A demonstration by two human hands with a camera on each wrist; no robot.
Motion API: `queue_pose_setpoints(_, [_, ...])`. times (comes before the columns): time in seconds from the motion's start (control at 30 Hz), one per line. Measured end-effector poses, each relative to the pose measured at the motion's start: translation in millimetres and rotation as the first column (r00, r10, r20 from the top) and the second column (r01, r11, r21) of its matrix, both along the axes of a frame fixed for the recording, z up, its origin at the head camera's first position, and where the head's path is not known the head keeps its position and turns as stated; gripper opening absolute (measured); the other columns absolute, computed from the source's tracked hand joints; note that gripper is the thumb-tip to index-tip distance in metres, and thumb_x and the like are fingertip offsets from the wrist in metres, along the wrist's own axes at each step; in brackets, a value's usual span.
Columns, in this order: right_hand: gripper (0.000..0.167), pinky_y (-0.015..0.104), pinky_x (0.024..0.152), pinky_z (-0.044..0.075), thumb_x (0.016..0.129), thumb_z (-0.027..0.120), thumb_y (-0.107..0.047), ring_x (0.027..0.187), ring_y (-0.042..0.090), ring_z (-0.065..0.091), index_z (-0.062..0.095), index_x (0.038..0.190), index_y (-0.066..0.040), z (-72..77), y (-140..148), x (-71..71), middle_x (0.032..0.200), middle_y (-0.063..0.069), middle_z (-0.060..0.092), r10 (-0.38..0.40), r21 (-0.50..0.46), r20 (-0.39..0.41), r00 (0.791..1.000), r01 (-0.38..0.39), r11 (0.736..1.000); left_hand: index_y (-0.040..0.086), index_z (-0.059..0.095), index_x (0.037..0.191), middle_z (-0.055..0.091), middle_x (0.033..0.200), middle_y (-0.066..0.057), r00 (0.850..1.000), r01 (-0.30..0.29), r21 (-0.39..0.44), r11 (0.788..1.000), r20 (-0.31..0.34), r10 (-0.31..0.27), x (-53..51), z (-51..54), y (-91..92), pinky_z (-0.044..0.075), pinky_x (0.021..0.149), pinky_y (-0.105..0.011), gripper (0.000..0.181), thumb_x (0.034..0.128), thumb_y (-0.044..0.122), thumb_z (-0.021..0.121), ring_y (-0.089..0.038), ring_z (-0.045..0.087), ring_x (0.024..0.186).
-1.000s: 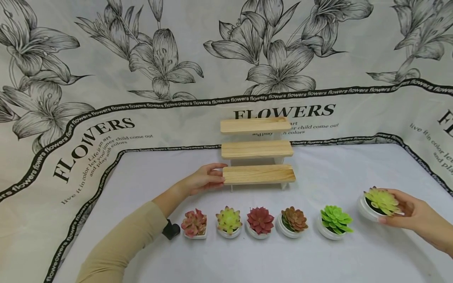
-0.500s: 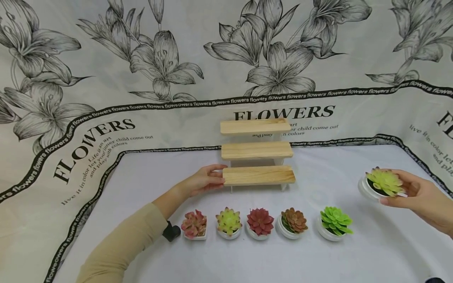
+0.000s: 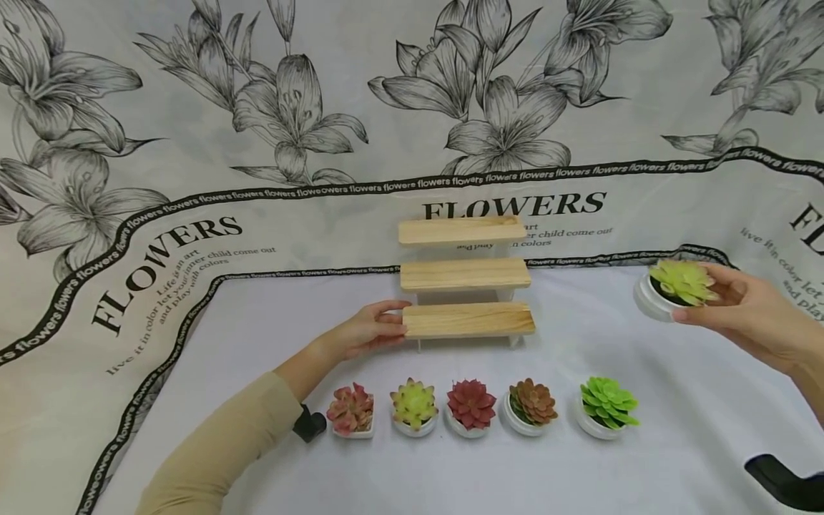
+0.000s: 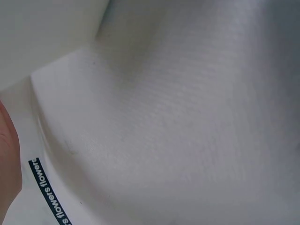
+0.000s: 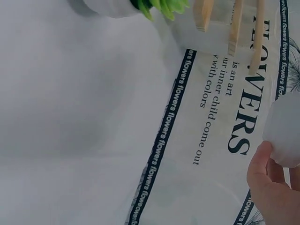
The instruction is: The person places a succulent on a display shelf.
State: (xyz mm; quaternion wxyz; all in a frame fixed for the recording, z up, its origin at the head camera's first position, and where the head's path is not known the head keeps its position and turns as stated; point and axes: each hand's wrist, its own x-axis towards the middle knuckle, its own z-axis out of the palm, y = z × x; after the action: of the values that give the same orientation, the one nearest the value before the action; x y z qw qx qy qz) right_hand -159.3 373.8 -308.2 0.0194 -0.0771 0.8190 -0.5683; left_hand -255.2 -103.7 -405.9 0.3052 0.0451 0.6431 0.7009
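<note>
My right hand (image 3: 749,311) holds a yellow-green potted succulent (image 3: 684,281) up off the cloth at the right. Thumb and fingers grip its round white pot (image 5: 285,129), tilted in the head view. At the centre back stands a three-tier wooden display stand (image 3: 468,320) with pale boards. My left hand (image 3: 370,330) grips the left end of its lowest board. In the left wrist view only an edge of the left hand (image 4: 8,157) shows, so its fingers are hidden there.
A row of potted succulents stands in front of the stand: pink-red (image 3: 350,409), yellow-green with red tips (image 3: 414,404), dark red (image 3: 471,404), brown (image 3: 532,402) and bright green (image 3: 608,403). A flower-printed cloth (image 3: 322,236) hangs behind. A black strap-like object (image 3: 782,483) shows at lower right.
My right hand has lifted the yellow-green succulent and carried it farther back and slightly left. The left hand stays at the lowest board. A black object has come into view at lower right.
</note>
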Motion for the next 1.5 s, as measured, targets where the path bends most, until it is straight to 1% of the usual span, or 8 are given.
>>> queue_pose_setpoints(0.17, [0.059, 0.010, 0.073, 0.050, 0.084, 0.055, 0.015, 0.094, -0.003, 0.055, 0.040, 0.127, -0.022, 12.0, -10.6, -14.6, 0.112, -0.016, 0.053, 0.029, -0.085, 0.030, 0.999, -0.026, 0.996, 0.003, 0.037, 0.141, 0.058, 0.104, -0.009, 1.000, -0.010, -0.016, 1.000, 0.000, 0.010, -1.1, 0.0, -1.2, 0.055, 0.078, -0.023, 0.055, 0.0897, -0.006, 0.055, -0.013, 0.062, 0.085])
queue_pose_setpoints(0.33, [0.061, 0.012, 0.076, 0.050, 0.086, 0.056, 0.010, 0.096, 0.002, 0.055, 0.032, 0.137, -0.013, 24.5, -24.0, -30.1, 0.111, -0.013, 0.056, 0.051, -0.045, 0.077, 0.996, -0.047, 0.998, 0.004, 0.038, 0.140, 0.059, 0.105, -0.009, 1.000, -0.019, -0.030, 0.999, 0.007, 0.019, -0.4, 1.3, -0.1, 0.055, 0.078, -0.023, 0.054, 0.0895, -0.006, 0.055, -0.013, 0.062, 0.085])
queue_pose_setpoints(0.5, [0.066, 0.015, 0.077, 0.051, 0.086, 0.056, 0.010, 0.096, 0.006, 0.056, 0.023, 0.141, -0.004, 36.1, -40.4, -42.5, 0.110, -0.008, 0.058, 0.099, -0.135, 0.121, 0.988, -0.082, 0.987, 0.004, 0.038, 0.140, 0.059, 0.105, -0.009, 1.000, -0.015, -0.030, 0.999, -0.003, 0.014, -0.5, 2.4, 0.4, 0.055, 0.078, -0.023, 0.055, 0.0895, -0.006, 0.055, -0.012, 0.062, 0.085])
queue_pose_setpoints(0.6, [0.073, 0.016, 0.078, 0.052, 0.087, 0.056, 0.008, 0.096, 0.005, 0.056, 0.014, 0.145, 0.001, 42.8, -52.1, -48.8, 0.111, -0.010, 0.056, 0.108, -0.113, 0.133, 0.985, -0.093, 0.989, 0.004, 0.037, 0.141, 0.059, 0.109, -0.012, 1.000, -0.010, -0.030, 1.000, -0.009, 0.010, 0.0, 2.4, 0.4, 0.055, 0.079, -0.023, 0.055, 0.0895, -0.005, 0.055, -0.012, 0.062, 0.086])
queue_pose_setpoints(0.77, [0.080, 0.016, 0.080, 0.051, 0.089, 0.059, -0.001, 0.100, 0.001, 0.052, 0.005, 0.148, 0.001, 53.5, -74.6, -58.4, 0.119, -0.006, 0.044, 0.082, -0.014, 0.173, 0.981, -0.081, 0.997, 0.004, 0.036, 0.141, 0.058, 0.113, -0.015, 1.000, -0.008, -0.030, 1.000, -0.006, 0.008, 2.3, 1.1, 0.0, 0.055, 0.080, -0.023, 0.055, 0.0899, -0.004, 0.055, -0.012, 0.062, 0.086])
queue_pose_setpoints(1.03, [0.084, 0.018, 0.086, 0.050, 0.087, 0.061, -0.003, 0.103, 0.005, 0.048, 0.005, 0.150, -0.005, 58.5, -112.1, -76.8, 0.132, 0.005, 0.030, 0.069, -0.088, 0.216, 0.974, -0.051, 0.995, 0.003, 0.036, 0.140, 0.060, 0.101, -0.008, 1.000, -0.002, -0.014, 1.000, -0.008, 0.002, 1.8, -2.6, -0.6, 0.055, 0.078, -0.022, 0.054, 0.0897, -0.005, 0.055, -0.012, 0.062, 0.083])
queue_pose_setpoints(1.23, [0.083, 0.019, 0.086, 0.051, 0.085, 0.062, 0.001, 0.105, 0.011, 0.047, 0.010, 0.150, -0.006, 62.8, -139.9, -91.3, 0.127, 0.004, 0.032, 0.065, -0.171, 0.227, 0.972, -0.026, 0.985, 0.002, 0.036, 0.141, 0.060, 0.100, -0.008, 1.000, -0.006, -0.004, 1.000, -0.001, 0.006, 0.9, -0.8, -0.7, 0.055, 0.078, -0.022, 0.055, 0.0898, -0.006, 0.054, -0.012, 0.062, 0.083])
queue_pose_setpoints(1.5, [0.080, 0.019, 0.084, 0.051, 0.083, 0.065, -0.001, 0.107, 0.015, 0.046, 0.019, 0.148, -0.006, 65.8, -166.0, -107.1, 0.126, 0.005, 0.036, 0.070, -0.164, 0.213, 0.974, -0.035, 0.986, 0.003, 0.035, 0.141, 0.060, 0.100, -0.008, 1.000, -0.010, -0.005, 1.000, 0.004, 0.010, -0.3, 0.7, 0.5, 0.055, 0.078, -0.022, 0.055, 0.0897, -0.006, 0.054, -0.012, 0.063, 0.083])
